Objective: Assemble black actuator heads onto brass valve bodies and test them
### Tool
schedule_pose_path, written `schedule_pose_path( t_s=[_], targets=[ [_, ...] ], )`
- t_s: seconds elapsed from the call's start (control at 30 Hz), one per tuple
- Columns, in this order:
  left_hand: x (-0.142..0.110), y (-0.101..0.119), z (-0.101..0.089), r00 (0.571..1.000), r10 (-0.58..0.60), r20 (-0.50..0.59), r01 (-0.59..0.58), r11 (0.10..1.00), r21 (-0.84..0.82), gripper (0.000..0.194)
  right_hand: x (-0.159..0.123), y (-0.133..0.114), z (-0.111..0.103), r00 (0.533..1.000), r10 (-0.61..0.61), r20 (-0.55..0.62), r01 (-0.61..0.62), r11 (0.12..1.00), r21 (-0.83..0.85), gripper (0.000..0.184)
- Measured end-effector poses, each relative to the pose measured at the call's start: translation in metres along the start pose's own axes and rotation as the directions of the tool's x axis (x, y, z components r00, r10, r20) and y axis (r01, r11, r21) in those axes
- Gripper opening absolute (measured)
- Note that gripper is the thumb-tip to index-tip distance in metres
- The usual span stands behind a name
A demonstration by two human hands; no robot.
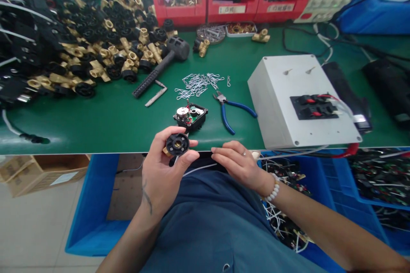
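Note:
Just over the bench's front edge, my left hand (166,170) grips a brass valve (177,144) between thumb and fingers; its round black plastic end faces up at me. My right hand (237,163) rests at the edge, fingers stretched out and holding nothing. Beyond the valve lies an open black housing (191,116) with a small motor and a green circuit board inside. A pair of blue-handled cutters (228,108) lies spread to its right. Behind the housing is a loose pile of R-shaped spring clips (195,85), with a single clip (228,81) apart.
Brass valves (118,47) are heaped at the left, beside a black mallet (163,62) and a hex key (156,94). A grey switch box (297,102) stands right. Red bins (230,8) line the back. Blue crates (86,204) sit below the bench.

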State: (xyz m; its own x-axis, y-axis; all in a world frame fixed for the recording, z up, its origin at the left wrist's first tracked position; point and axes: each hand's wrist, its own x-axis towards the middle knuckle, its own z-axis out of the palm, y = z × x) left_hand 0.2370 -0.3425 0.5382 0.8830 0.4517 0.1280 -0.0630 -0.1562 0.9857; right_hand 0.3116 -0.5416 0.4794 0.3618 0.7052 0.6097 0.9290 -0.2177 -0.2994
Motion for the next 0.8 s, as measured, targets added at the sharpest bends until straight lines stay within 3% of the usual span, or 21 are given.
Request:
schedule_pose_path(
  t_s=[0.1, 0.2, 0.27, 0.37, 0.53, 0.6, 0.7, 0.77, 0.8],
  targets=[
    [-0.001, 0.001, -0.004, 1.0, 0.002, 0.003, -0.002, 1.0, 0.031, 0.032, -0.005, -0.009, 0.003, 0.996, 0.035, -0.079, -0.035, 0.999, 0.006, 0.022],
    [-0.002, -0.002, -0.011, 0.999, 0.035, -0.005, -0.034, 0.994, 0.101, 0.027, -0.027, -0.018, 0.006, 0.984, 0.172, 0.038, -0.174, 0.983, 0.063, 0.021],
    [-0.002, -0.005, -0.014, 1.0, 0.028, -0.006, -0.027, 0.988, 0.15, 0.023, -0.044, -0.015, 0.01, 0.925, 0.354, 0.135, -0.364, 0.93, 0.05, 0.025],
    [-0.004, -0.004, -0.013, 0.998, -0.04, 0.057, 0.033, 0.992, 0.12, 0.019, -0.059, 0.007, 0.016, 0.789, 0.599, 0.137, -0.597, 0.8, -0.056, 0.035],
    [-0.007, 0.009, -0.003, 0.984, -0.08, 0.156, 0.062, 0.991, 0.121, 0.03, -0.044, 0.036, 0.016, 0.666, 0.708, 0.235, -0.712, 0.697, -0.082, 0.039],
    [-0.008, 0.011, -0.002, 0.972, -0.099, 0.213, 0.06, 0.982, 0.181, 0.036, -0.036, 0.026, 0.013, 0.636, 0.721, 0.277, -0.736, 0.674, -0.062, 0.038],
    [-0.01, 0.011, -0.001, 0.955, -0.056, 0.291, 0.0, 0.982, 0.19, 0.038, -0.026, -0.007, 0.006, 0.619, 0.704, 0.349, -0.751, 0.661, 0.0, 0.028],
    [-0.012, 0.01, 0.002, 0.961, -0.016, 0.274, -0.024, 0.99, 0.142, 0.035, -0.018, -0.032, 0.002, 0.63, 0.667, 0.398, -0.763, 0.626, 0.16, 0.021],
    [-0.013, 0.009, 0.005, 0.967, -0.011, 0.254, -0.02, 0.993, 0.119, 0.035, -0.014, -0.043, 0.0, 0.632, 0.663, 0.402, -0.775, 0.535, 0.337, 0.021]
  ],
)
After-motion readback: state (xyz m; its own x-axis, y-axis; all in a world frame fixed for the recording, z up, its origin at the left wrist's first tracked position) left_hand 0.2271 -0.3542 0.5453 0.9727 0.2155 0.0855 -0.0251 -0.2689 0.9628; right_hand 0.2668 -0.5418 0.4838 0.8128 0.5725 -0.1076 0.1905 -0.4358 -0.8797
